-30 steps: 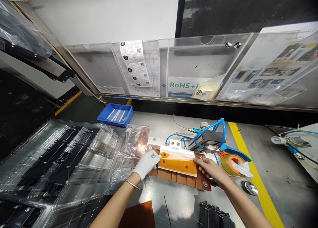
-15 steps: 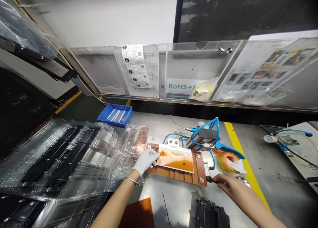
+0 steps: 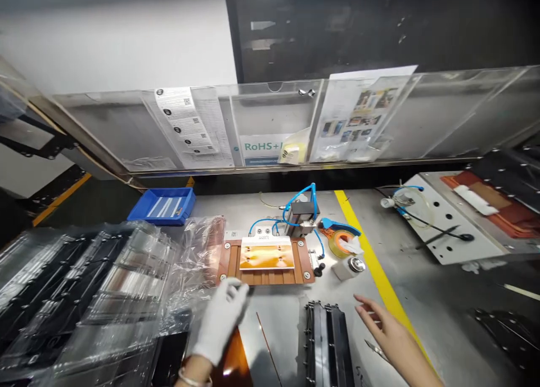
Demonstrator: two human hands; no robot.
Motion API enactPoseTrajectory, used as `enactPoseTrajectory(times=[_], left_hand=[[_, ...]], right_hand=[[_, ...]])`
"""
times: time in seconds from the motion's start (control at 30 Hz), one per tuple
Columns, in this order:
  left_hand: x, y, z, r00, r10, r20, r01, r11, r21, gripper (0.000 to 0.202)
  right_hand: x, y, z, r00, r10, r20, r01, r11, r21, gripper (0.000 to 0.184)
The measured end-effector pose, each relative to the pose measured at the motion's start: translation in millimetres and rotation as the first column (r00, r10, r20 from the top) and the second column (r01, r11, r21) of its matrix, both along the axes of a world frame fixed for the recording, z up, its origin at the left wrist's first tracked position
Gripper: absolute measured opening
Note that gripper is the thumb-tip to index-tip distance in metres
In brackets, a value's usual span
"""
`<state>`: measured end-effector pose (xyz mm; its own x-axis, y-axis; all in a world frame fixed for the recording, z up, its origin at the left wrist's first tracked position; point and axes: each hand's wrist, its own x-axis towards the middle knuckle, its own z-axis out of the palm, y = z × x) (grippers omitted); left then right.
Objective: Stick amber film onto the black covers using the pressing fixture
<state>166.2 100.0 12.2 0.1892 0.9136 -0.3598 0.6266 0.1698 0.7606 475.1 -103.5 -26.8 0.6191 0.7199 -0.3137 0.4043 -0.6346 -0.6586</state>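
An orange film sheet (image 3: pixel 266 256) lies on a brown fixture plate (image 3: pixel 304 266) in the middle of the metal bench. My left hand (image 3: pixel 221 319), in a white glove, hovers just in front of the plate's left corner, fingers loosely curled with nothing seen in them. My bare right hand (image 3: pixel 386 331) is off to the right near the bench front, fingers spread, holding nothing. A stack of black parts (image 3: pixel 328 342) lies between my hands. An amber sheet (image 3: pixel 236 359) lies under my left wrist.
Clear plastic trays with black parts (image 3: pixel 97 297) cover the left. A blue bin (image 3: pixel 162 205) sits at the back left. Blue air hoses (image 3: pixel 301 198), a tape roll (image 3: pixel 340 243) and a round metal button (image 3: pixel 356 264) stand behind right. A second fixture (image 3: pixel 455 218) lies far right beyond the yellow line (image 3: pixel 371 257).
Both hands have come off the fixture and drawn back toward me. My view has swung to the right, showing the second fixture. The orange sheet stays flat on the plate.
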Motion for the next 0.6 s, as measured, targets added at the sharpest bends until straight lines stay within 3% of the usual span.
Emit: enactPoseTrajectory(times=[0.07,0.13,0.2,0.27,0.37,0.5,0.6], left_hand=[[23.6,-49.5,-6.1,0.987,-0.158,0.029,0.160,0.983,-0.093,0.040],[51.8,-93.4,-13.6,0.895,-0.440,0.075,0.447,0.885,-0.134,0.071],[76.8,-122.0,-21.0,0.819,-0.562,0.114,0.573,0.811,-0.120,0.088],[92.5,-132.5,-27.3,0.826,-0.558,0.082,0.564,0.815,-0.132,0.091],[93.9,-123.9,-33.3,0.875,-0.483,0.017,0.478,0.860,-0.179,0.073],[65.2,-102.3,-33.1,0.929,-0.366,0.043,0.364,0.894,-0.260,0.034],[38.7,-97.2,-21.9,0.956,-0.221,0.193,0.276,0.899,-0.339,0.038]], right_hand=[[-10.7,-21.8,-8.2,0.998,-0.056,-0.039,0.056,0.998,-0.011,0.055],[-21.3,-37.3,-15.2,0.992,-0.096,-0.078,0.095,0.995,-0.016,0.052],[-30.3,-48.0,-19.9,0.987,-0.113,-0.116,0.112,0.994,-0.019,0.050],[-36.7,-55.7,-22.9,0.982,-0.112,-0.155,0.110,0.994,-0.026,0.050],[-40.7,-64.3,-26.6,0.973,-0.106,-0.204,0.101,0.994,-0.035,0.053],[-36.6,-72.5,-31.5,0.958,-0.106,-0.265,0.097,0.994,-0.046,0.060],[-29.3,-76.5,-33.3,0.914,-0.130,-0.384,0.107,0.991,-0.081,0.065]])
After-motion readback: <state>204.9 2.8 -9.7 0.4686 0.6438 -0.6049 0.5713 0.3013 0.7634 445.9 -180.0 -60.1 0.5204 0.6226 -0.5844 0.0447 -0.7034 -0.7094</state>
